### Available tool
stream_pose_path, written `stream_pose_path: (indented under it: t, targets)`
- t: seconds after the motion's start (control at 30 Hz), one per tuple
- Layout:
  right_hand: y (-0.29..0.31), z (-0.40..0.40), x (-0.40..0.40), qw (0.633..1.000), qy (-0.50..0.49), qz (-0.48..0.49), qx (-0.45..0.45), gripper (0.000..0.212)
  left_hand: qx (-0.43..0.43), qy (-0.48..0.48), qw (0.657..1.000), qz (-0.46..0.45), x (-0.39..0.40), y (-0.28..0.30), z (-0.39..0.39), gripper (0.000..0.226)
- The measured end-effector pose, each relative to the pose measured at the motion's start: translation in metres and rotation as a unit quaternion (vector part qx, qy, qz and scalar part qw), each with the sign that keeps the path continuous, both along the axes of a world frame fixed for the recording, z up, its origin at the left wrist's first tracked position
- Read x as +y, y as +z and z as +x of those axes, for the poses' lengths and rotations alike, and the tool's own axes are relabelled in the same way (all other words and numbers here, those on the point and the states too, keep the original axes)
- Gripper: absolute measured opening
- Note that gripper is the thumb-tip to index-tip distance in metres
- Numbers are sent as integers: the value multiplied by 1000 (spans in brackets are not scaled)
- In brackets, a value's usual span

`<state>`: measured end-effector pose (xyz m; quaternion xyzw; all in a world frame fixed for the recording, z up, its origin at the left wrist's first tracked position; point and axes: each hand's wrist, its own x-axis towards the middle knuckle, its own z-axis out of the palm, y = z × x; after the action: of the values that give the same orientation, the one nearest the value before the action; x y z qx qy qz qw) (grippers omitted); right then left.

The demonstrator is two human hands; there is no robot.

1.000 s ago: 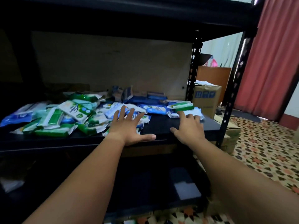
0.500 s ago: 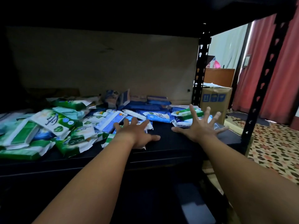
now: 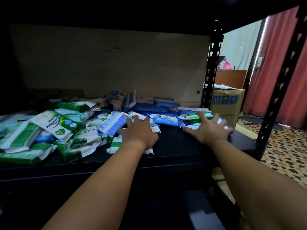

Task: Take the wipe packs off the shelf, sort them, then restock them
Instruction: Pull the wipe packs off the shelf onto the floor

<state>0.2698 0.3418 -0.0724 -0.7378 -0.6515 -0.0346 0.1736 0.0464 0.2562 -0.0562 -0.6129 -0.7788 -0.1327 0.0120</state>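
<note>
Now both hands over mixed wipe packs [image 3: 54, 125] on shelf [image 3: 174, 146]: left hand [image 3: 138, 132] flat, right hand [image 3: 210, 128] splayed, gripping nothing; best scoop small handfuls

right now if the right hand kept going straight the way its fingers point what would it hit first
The right hand already has fingertips at the green and white wipe pack on top of the small blue pile, so that pack comes first. Beyond it probably lies the shelf's rear upright, though depth is unclear.
</note>
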Motion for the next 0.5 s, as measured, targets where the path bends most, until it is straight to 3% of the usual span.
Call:
stream_pose_path:
  t: [0.13, 0.23, 0.37, 0.5]
  targets:
    - [-1, 2, -15, 1000, -5, 9, 2, 95, 54, 15, 988, 144, -18, 2, 7, 54]
    - [0, 2, -31, 1000, -3, 5, -4, 94, -3, -5, 990, 144, -30, 8, 4, 69]
    - [-1, 3, -52, 1000, 2, 5, -5, 93, -47, -85, 992, 79, -46, 15, -16, 90]
    - [-3, 3, -66, 1000, 12, 6, -9, 93, -1, -165, 979, -122, -58, 12, -35, 126]
